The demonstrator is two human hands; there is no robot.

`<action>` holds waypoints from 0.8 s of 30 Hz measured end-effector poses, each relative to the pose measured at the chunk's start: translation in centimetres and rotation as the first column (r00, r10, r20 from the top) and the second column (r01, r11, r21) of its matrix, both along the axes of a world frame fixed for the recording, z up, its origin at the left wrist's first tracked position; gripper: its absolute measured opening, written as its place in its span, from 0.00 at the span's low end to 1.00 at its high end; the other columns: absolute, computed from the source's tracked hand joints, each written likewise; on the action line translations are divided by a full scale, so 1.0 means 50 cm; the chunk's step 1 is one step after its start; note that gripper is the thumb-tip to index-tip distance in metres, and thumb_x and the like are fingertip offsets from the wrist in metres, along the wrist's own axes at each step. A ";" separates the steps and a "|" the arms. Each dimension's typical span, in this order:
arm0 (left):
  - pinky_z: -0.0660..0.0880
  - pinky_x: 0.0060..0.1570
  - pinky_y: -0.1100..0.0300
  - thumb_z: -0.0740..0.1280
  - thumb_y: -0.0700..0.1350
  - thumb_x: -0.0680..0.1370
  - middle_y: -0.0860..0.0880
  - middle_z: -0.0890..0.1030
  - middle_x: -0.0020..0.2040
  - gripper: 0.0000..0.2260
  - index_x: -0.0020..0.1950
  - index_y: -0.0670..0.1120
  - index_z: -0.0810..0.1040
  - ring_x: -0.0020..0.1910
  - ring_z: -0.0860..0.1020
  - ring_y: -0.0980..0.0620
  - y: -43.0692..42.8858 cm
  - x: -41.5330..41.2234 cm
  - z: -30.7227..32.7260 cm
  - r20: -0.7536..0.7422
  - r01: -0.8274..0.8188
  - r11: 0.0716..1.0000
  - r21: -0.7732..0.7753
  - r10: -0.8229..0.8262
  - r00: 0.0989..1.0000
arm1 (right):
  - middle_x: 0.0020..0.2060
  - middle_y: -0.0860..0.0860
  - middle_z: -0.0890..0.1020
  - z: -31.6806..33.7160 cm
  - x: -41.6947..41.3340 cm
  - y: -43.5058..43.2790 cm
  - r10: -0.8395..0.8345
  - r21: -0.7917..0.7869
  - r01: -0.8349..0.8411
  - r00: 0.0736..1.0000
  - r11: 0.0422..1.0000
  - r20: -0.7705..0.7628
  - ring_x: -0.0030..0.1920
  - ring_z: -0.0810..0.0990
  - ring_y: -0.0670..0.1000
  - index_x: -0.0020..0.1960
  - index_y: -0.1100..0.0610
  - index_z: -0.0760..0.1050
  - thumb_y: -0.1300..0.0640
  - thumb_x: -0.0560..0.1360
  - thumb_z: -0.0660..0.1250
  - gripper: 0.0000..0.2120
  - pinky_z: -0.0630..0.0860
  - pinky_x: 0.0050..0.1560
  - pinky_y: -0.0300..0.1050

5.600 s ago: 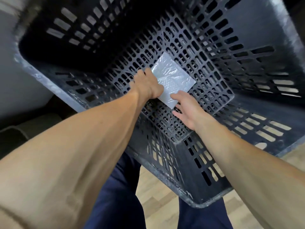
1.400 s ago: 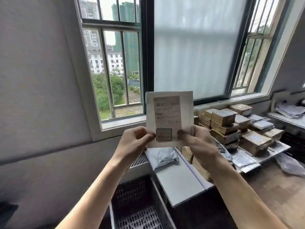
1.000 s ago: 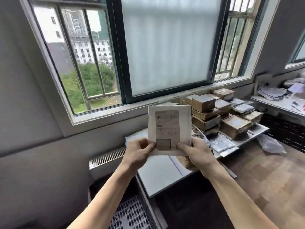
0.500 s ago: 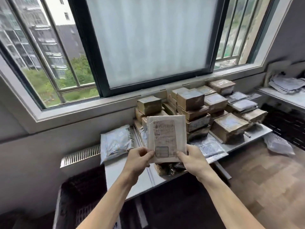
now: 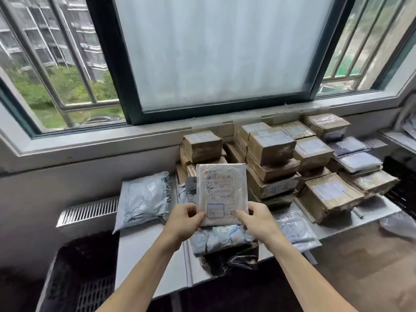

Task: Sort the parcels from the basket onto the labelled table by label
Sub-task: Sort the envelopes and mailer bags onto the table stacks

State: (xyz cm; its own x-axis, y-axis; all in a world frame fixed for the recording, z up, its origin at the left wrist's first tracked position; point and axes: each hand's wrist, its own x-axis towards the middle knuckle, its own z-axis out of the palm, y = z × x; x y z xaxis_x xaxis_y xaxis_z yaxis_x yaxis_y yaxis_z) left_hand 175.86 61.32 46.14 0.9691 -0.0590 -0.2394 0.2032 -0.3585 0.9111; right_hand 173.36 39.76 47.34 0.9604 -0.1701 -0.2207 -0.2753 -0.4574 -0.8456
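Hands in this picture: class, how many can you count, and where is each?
2. The left hand grips the lower left edge of the white parcel; the right hand grips its lower right edge. No other hand shows.

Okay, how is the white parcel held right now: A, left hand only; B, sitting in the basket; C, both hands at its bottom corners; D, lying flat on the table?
C: the left hand and the right hand each pinch a bottom corner of the white parcel, which stands upright in the air with its label toward the camera.
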 end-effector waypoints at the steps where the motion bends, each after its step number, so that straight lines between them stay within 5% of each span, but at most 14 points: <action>1: 0.69 0.35 0.56 0.72 0.38 0.78 0.46 0.74 0.32 0.12 0.39 0.30 0.77 0.32 0.71 0.51 -0.001 0.018 -0.010 -0.012 -0.024 1.000 -0.013 0.023 1.000 | 0.34 0.46 0.83 -0.004 0.021 -0.005 0.000 -0.012 0.000 1.000 1.000 -0.004 0.37 0.80 0.47 0.39 0.53 0.80 0.55 0.79 0.71 0.10 0.77 0.41 0.48; 7: 0.71 0.33 0.55 0.73 0.37 0.77 0.43 0.78 0.33 0.10 0.42 0.29 0.81 0.29 0.72 0.49 -0.018 0.104 -0.047 -0.146 -0.190 0.976 -0.102 0.174 0.974 | 0.19 0.41 0.68 -0.047 0.135 -0.021 -0.002 -0.054 0.000 0.999 0.999 -0.045 0.25 0.65 0.41 0.29 0.52 0.66 0.59 0.79 0.71 0.23 0.61 0.31 0.41; 11: 0.72 0.27 0.60 0.75 0.37 0.76 0.44 0.79 0.34 0.05 0.45 0.35 0.83 0.24 0.73 0.55 -0.016 0.123 -0.062 -0.163 -0.211 0.976 -0.048 0.201 0.966 | 0.24 0.46 0.65 -0.084 0.172 -0.035 0.062 -0.106 -0.075 0.991 0.992 -0.117 0.28 0.65 0.47 0.30 0.54 0.65 0.55 0.78 0.73 0.23 0.61 0.34 0.47; 15: 0.73 0.25 0.61 0.75 0.36 0.76 0.47 0.79 0.31 0.07 0.51 0.36 0.81 0.25 0.76 0.54 -0.021 0.125 -0.072 -0.175 -0.210 0.978 0.000 0.207 0.963 | 0.24 0.48 0.69 -0.103 0.204 -0.046 0.115 -0.114 -0.137 0.976 0.984 -0.183 0.27 0.78 0.52 0.29 0.53 0.66 0.54 0.77 0.73 0.22 0.72 0.35 0.48; 17: 0.73 0.25 0.60 0.76 0.37 0.76 0.46 0.80 0.31 0.09 0.51 0.37 0.79 0.26 0.78 0.51 -0.028 0.123 -0.072 -0.179 -0.225 0.974 0.023 0.225 0.958 | 0.23 0.47 0.65 -0.105 0.214 -0.046 0.109 -0.073 -0.123 0.979 0.990 -0.175 0.24 0.78 0.47 0.27 0.51 0.62 0.58 0.76 0.73 0.26 0.76 0.37 0.52; 21: 0.74 0.29 0.59 0.76 0.39 0.75 0.45 0.81 0.30 0.10 0.51 0.39 0.78 0.29 0.80 0.46 -0.036 0.125 -0.070 -0.175 -0.243 0.967 0.072 0.252 0.952 | 0.24 0.47 0.62 -0.104 0.223 -0.044 0.147 -0.095 -0.163 0.977 0.982 -0.151 0.26 0.65 0.47 0.28 0.51 0.59 0.57 0.75 0.71 0.24 0.63 0.35 0.46; 24: 0.75 0.30 0.56 0.76 0.39 0.75 0.43 0.82 0.31 0.10 0.52 0.39 0.77 0.30 0.80 0.46 -0.040 0.125 -0.072 -0.181 -0.261 0.961 0.086 0.273 0.945 | 0.29 0.49 0.68 -0.113 0.221 -0.054 0.166 -0.131 -0.188 0.972 0.973 -0.165 0.32 0.68 0.49 0.33 0.54 0.65 0.53 0.76 0.71 0.19 0.63 0.35 0.47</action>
State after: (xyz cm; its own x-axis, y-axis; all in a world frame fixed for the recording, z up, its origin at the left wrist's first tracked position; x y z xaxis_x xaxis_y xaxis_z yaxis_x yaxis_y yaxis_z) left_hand 182.12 59.34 42.54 0.8837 0.2157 -0.4153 0.4658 -0.3199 0.8250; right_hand 184.43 37.09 41.68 0.9351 -0.0412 -0.3520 -0.2989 -0.6250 -0.7211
